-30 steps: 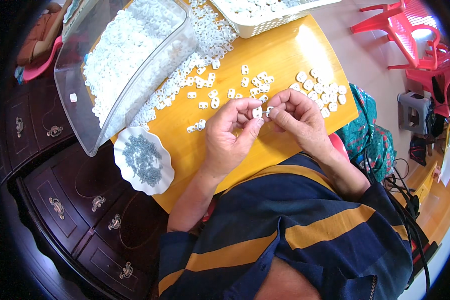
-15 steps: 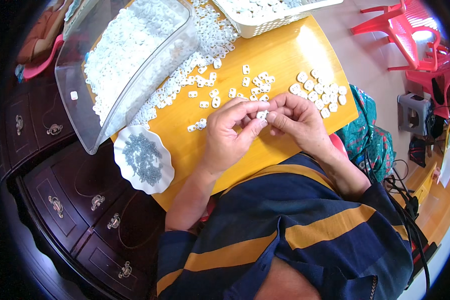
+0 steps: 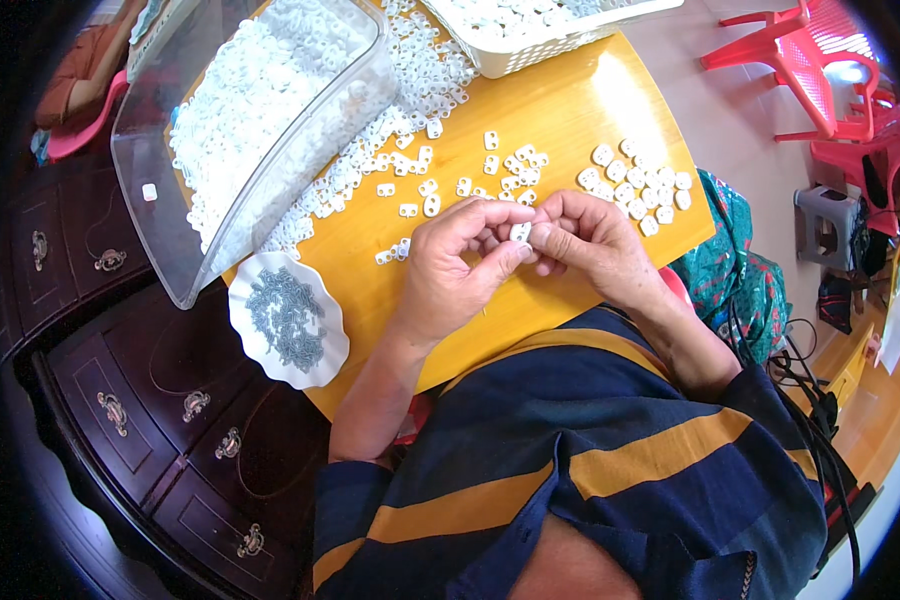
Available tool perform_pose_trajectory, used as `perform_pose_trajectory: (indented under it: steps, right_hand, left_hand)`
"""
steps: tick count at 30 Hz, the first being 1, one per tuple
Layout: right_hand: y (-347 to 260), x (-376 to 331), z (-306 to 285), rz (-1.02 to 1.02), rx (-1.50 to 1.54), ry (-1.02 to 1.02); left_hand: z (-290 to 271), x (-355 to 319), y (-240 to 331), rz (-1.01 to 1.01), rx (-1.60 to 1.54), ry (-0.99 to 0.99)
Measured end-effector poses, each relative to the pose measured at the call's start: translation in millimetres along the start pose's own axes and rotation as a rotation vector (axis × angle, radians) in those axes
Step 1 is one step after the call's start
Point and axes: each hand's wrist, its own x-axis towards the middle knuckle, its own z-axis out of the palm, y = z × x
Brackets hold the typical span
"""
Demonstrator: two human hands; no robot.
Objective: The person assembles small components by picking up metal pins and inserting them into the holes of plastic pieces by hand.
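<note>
Above the yellow table [image 3: 530, 325], my left hand [image 3: 460, 250] and my right hand [image 3: 595, 245] meet, pinching one small white plastic piece [image 3: 520, 232] between thumbs and fingers. Dark spots show on its face; the fingers cover the rest. Just beyond the hands lie several loose white two-holed pieces [image 3: 525, 165]. To the right is a group of rounder white pieces [image 3: 638, 185]. A short row of white pieces [image 3: 393, 251] rests left of my left hand. At the lower left, a scalloped white dish [image 3: 322, 375] holds many small grey pins [image 3: 288, 318].
A large clear plastic bin [image 3: 320, 125] full of white pieces lies tilted at the far left, its contents spilling onto the table. At the back stands a white basket [image 3: 515, 62] of pieces. Dark drawers [image 3: 130, 400] adjoin the left; a green patterned bag [image 3: 725, 260] is at the right.
The white piece has turned a little between my fingers, and more of its face shows. Both hands stay almost in the same place.
</note>
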Motion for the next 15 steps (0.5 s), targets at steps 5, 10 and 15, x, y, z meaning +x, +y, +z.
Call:
perform_pose_trajectory:
  steps: [5, 10, 15]
  right_hand:
    - [1.6, 0.6, -1.7, -0.004, 0.015, 0.001]
    - [3.2, 0.7, -3.6, -0.006, 0.021, -0.008]
    - [0.6, 0.2, -3.2, 0.042, 0.020, -0.010]
  left_hand:
    - [-0.5, -1.1, -0.1, -0.002, -0.024, -0.002]
    - [-2.8, 0.6, 1.6, -0.016, 0.013, -0.026]
    - [-3.2, 0.0, 0.1, -0.055, 0.001, -0.038]
